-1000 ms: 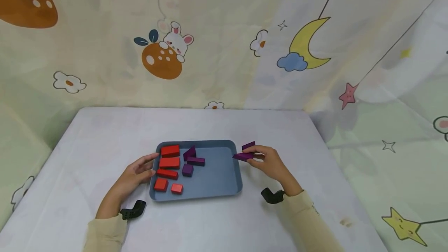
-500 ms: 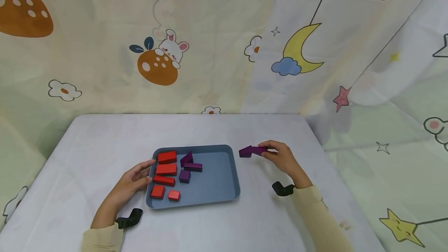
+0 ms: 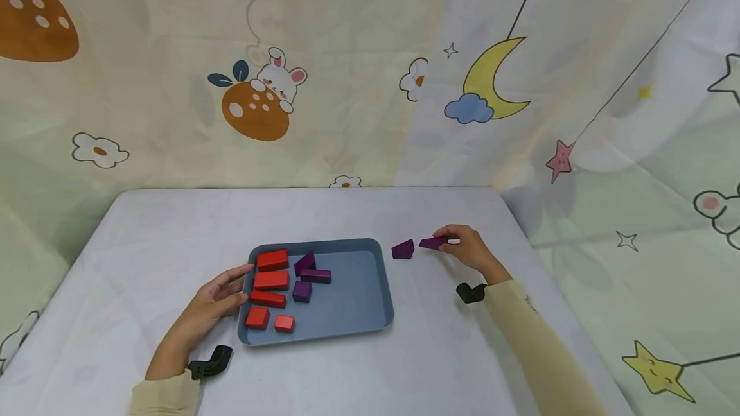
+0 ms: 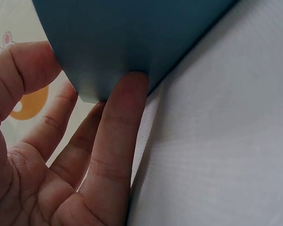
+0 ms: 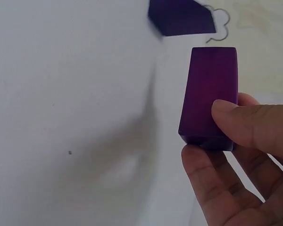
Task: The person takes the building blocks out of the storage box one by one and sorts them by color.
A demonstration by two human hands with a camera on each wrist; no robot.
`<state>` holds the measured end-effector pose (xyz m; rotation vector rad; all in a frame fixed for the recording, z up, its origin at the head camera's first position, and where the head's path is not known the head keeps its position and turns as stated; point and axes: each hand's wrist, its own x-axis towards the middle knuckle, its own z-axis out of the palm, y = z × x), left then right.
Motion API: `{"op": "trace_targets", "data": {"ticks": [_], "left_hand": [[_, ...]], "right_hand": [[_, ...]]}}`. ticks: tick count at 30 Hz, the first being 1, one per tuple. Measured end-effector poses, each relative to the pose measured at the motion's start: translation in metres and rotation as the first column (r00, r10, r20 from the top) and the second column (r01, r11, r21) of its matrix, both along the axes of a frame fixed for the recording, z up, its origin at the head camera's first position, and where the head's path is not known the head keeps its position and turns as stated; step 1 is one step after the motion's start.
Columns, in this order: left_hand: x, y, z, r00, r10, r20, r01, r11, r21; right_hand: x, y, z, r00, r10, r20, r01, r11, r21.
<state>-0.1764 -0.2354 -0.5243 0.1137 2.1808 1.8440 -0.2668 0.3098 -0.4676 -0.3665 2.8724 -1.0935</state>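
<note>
My right hand (image 3: 469, 248) pinches a purple block (image 5: 210, 94) by thumb and fingers, beyond the tray's right side. A second purple block (image 3: 403, 249), with slanted sides, rests on the table to its left. Part of that block also shows at the top of the right wrist view. The blue-grey tray (image 3: 358, 332) holds several red blocks (image 3: 270, 280) along its left side and three purple blocks (image 3: 315, 276) beside them. My left hand (image 3: 212, 300) touches the tray's left edge with extended fingertips; the left wrist view shows them against the tray's outer wall (image 4: 104, 47).
A white-covered table (image 3: 324, 377) lies under everything. Behind it hangs a pale cloth (image 3: 347, 82) printed with cartoon figures. Each wrist carries a black camera mount, such as the one at the left wrist (image 3: 211, 363).
My right hand has drawn its purple block rightward, away from the tray and from the second purple block, which stays on the table. The left hand keeps touching the tray's edge.
</note>
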Motion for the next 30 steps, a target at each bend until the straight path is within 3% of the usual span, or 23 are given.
{"op": "trace_targets", "data": {"ticks": [7,12,17,30], "left_hand": [[0.001,0.000,-0.003,1.000,-0.014,0.000,0.014,1.000,-0.010],[0.000,0.000,-0.002,1.000,-0.003,0.003,0.003,1.000,-0.008],[-0.001,-0.003,-0.001,1.000,-0.006,-0.003,0.006,1.000,0.006],[0.001,-0.001,0.000,1.000,-0.008,-0.009,0.008,0.999,-0.040]], "right_hand": [[-0.009,0.000,-0.016,0.998,0.001,0.057,-0.003,0.999,0.037],[-0.009,-0.003,-0.018,0.996,-0.010,0.087,0.007,0.999,0.037],[-0.007,-0.006,-0.012,0.996,-0.022,0.082,0.021,1.000,0.007],[0.011,-0.039,0.013,0.998,-0.009,-0.057,0.009,1.000,0.011]]}}
